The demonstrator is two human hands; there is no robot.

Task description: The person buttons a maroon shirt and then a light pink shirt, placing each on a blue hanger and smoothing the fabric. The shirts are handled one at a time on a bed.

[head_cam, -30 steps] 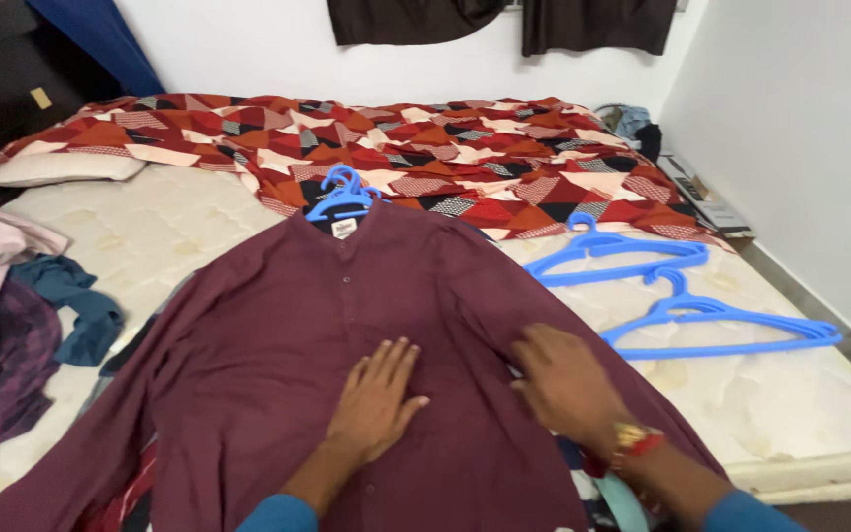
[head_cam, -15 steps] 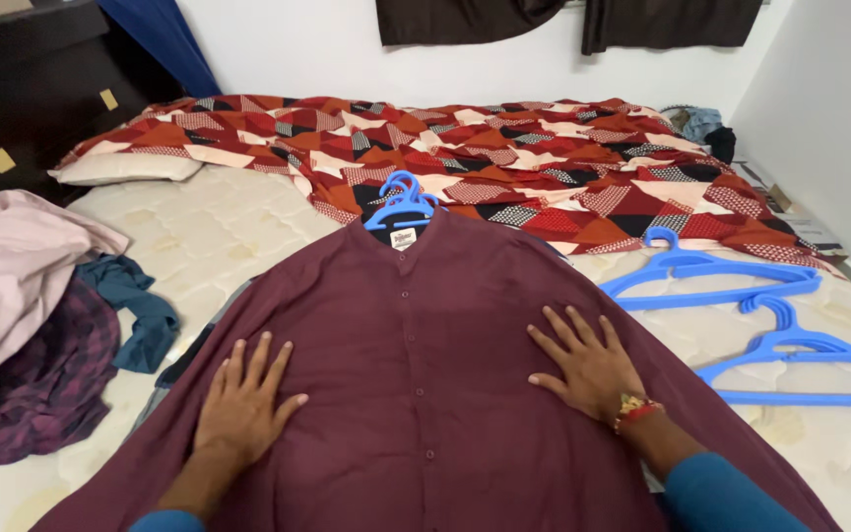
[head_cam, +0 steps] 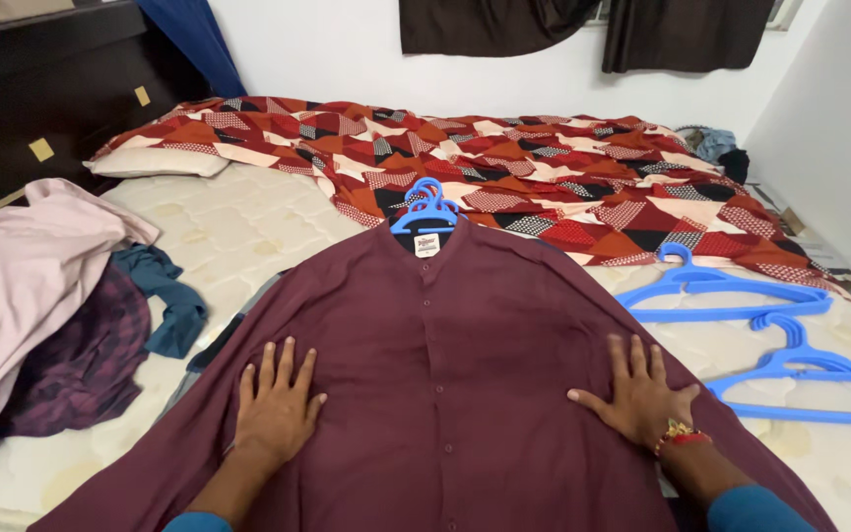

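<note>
The long-sleeved maroon button-front shirt (head_cam: 435, 365) lies flat on the bare cream mattress (head_cam: 219, 232), its collar on a bunch of blue plastic hangers (head_cam: 425, 205) whose number I cannot tell. To my left the mattress is crowded by a heap of pink, purple and teal clothes (head_cam: 41, 305); to my right open mattress holds two loose blue plastic hangers (head_cam: 741, 305), near the shirt's sleeve. Beyond the collar spreads one red, black and cream patchwork bedsheet (head_cam: 544, 177), with one white pillow (head_cam: 155, 163) at its left end. My left hand (head_cam: 276, 404) and right hand (head_cam: 642, 399) both rest palm-down on the shirt, fingers spread wide, gripping nothing.
</note>
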